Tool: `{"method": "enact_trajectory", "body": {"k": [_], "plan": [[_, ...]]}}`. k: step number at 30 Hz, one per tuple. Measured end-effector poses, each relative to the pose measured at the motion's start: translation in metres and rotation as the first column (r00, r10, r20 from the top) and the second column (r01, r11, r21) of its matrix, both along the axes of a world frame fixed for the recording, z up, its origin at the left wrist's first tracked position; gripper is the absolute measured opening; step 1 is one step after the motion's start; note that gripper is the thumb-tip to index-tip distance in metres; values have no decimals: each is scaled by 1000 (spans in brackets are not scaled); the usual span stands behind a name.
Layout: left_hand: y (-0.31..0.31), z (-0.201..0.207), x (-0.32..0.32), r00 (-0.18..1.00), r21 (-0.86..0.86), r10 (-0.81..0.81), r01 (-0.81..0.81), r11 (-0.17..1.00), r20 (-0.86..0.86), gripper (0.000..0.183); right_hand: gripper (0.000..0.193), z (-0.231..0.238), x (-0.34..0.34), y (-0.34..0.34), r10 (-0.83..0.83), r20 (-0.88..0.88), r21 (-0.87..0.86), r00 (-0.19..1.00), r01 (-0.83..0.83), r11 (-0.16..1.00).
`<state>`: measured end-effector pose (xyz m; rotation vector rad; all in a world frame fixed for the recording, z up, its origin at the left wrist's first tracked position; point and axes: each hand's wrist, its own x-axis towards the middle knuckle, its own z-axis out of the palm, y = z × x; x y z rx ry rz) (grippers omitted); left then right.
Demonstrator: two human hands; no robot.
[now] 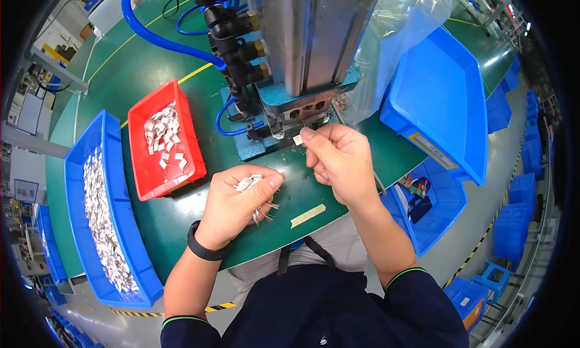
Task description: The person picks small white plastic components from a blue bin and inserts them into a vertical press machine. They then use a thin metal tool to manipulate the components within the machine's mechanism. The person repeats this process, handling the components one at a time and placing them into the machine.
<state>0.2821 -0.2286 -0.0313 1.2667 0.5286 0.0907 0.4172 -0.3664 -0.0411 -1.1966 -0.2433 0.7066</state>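
A bunch of small white block-shaped parts with thin wire leads [248,182] is gathered in my left hand [232,200], its fingers curled round them and the leads poking out past the fingertips. Between the thumb and forefinger of my right hand [341,157] is one white block-shaped part [298,140], held at the front of a pneumatic press [302,100]. The press has a metal body, a teal base and black fittings. Whether that part touches the tooling is hard to see, and its leads are mostly hidden.
A red bin [193,170] with some white parts stands left of the press; beside it, a long blue bin [136,245] holds many more. At right are an empty-looking blue bin [438,100] and a lower blue bin [444,218]. Tape [308,215] sticks near the table's front edge. Blue hoses [163,43] reach the press.
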Motion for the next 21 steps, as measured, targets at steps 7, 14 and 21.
{"method": "enact_trajectory", "body": {"k": [7,14,21], "plan": [[0,0,0,1000,-6,1,-1,1000,5,18,23,0,0,0,3,-2,22,1000,-2,1000],[1,-2,0,1000,6,12,-12,1000,8,18,14,-2,-9,-2,36,14,24,999,-37,999],[1,1,0,999,-14,-19,19,1000,30,23,5,-13,-25,-14,229,-77,121,970,-219,968]]}}
